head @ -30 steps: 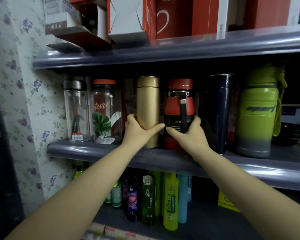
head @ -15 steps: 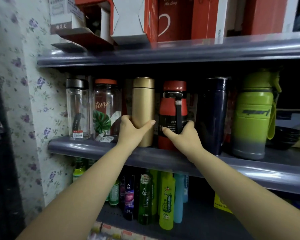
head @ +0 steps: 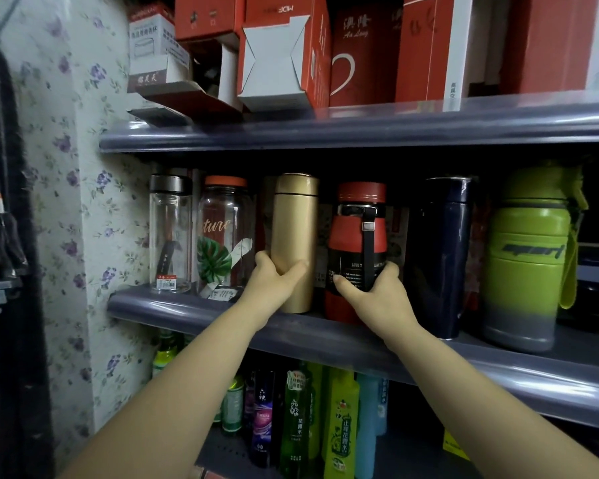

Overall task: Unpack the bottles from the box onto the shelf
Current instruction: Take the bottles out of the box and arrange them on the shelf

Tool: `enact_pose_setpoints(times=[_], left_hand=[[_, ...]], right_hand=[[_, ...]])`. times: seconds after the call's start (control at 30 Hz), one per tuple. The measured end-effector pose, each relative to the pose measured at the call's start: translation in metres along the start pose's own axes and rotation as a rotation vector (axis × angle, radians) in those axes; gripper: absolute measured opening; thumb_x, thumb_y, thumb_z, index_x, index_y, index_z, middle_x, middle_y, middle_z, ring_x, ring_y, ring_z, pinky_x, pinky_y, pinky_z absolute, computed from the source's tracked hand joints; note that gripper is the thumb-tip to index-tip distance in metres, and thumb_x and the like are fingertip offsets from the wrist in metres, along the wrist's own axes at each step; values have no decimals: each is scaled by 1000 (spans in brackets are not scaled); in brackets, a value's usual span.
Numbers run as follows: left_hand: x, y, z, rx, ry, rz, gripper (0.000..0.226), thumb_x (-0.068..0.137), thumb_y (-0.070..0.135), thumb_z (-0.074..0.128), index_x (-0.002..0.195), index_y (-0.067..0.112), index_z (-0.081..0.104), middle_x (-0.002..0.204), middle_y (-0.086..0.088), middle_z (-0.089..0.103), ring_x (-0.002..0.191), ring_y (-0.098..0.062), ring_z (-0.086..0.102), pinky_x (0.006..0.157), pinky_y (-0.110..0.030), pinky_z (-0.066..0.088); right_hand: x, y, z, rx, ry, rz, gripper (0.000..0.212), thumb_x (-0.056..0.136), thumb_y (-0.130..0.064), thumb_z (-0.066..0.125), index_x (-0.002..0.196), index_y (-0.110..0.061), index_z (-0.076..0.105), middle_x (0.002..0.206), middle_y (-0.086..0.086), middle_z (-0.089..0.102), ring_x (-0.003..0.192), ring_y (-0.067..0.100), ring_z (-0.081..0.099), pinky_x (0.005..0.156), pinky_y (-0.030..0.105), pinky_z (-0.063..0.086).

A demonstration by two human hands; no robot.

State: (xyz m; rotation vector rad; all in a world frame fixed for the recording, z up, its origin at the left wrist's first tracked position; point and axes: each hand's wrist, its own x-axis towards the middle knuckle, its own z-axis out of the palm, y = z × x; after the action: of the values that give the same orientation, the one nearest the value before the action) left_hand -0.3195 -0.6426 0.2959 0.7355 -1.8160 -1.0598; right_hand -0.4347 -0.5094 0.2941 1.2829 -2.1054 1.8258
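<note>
A gold flask (head: 294,223) stands upright on the grey middle shelf (head: 187,314). My left hand (head: 274,283) wraps its lower part. Right beside it stands a red and black bottle (head: 358,243) with a black strap, and my right hand (head: 374,295) grips its lower half. To the left on the same shelf are a clear glass bottle (head: 170,233) with a steel cap and a glass bottle with a leaf print (head: 225,236). To the right are a dark navy flask (head: 441,254) and a big green sport bottle (head: 529,254).
Red and white cartons (head: 284,57) fill the top shelf (head: 360,127), some with flaps hanging open. Several coloured bottles (head: 339,420) stand on the lower shelf. A floral-papered wall (head: 94,216) closes the left side, with dark hanging items (head: 4,219) at the far left.
Both hands have shifted slightly left with their bottles, and the gold flask and red bottle now stand a little apart. The view has tilted up a bit.
</note>
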Motion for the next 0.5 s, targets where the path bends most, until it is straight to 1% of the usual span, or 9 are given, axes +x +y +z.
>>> enact_pose_setpoints(times=[0.07,0.1,0.17,0.2,0.3,0.37,0.43,0.5], left_hand=[[1,-1,0,-39,-18,-14,66,85,42,61,134,13,29,118,3,53,108,-16,50,87,-30,39],[1,-2,0,-57,-29,-14,64,84,41,62,133,14,30,118,3,54,108,-15,51,89,-30,40],[3,-5,-1,-81,-48,-14,64,81,42,66,131,17,34,121,2,56,109,-15,53,95,-33,43],[3,-5,-1,-87,-46,-16,68,77,45,69,130,19,36,122,2,57,110,-14,54,98,-35,44],[1,-5,1,-39,18,-8,94,54,63,77,130,21,41,124,3,57,112,-17,55,99,-40,47],[0,-2,4,19,77,-12,115,38,72,77,133,19,38,129,0,53,117,-20,53,100,-43,47],[-1,1,4,39,92,-36,133,27,81,73,137,19,33,136,-3,47,124,-22,49,103,-45,44],[-1,5,3,10,45,-67,142,24,92,62,143,22,26,146,-4,39,131,-23,42,108,-46,39]], right_hand=[[-1,0,0,5,4,-5,57,74,-38,76,109,-12,38,109,3,58,87,15,55,64,21,41],[-1,0,0,8,7,-8,56,74,-37,76,107,-13,38,108,3,58,87,15,55,63,20,40],[-1,0,0,10,10,-11,55,74,-37,76,106,-14,37,105,1,57,86,15,55,68,22,41],[-1,-1,0,10,10,-12,55,74,-37,76,106,-15,37,105,1,57,87,15,55,70,23,41],[-1,0,0,12,12,-13,56,74,-37,77,106,-14,37,107,2,57,89,15,55,73,24,41],[-1,1,1,11,10,-14,59,73,-38,77,110,-12,39,110,4,57,90,16,55,72,24,41],[-1,1,0,12,9,-11,61,73,-39,76,111,-10,39,112,5,58,90,16,56,72,24,42],[-1,1,0,14,9,-11,58,73,-38,77,108,-12,38,112,5,58,90,16,56,73,25,43]])
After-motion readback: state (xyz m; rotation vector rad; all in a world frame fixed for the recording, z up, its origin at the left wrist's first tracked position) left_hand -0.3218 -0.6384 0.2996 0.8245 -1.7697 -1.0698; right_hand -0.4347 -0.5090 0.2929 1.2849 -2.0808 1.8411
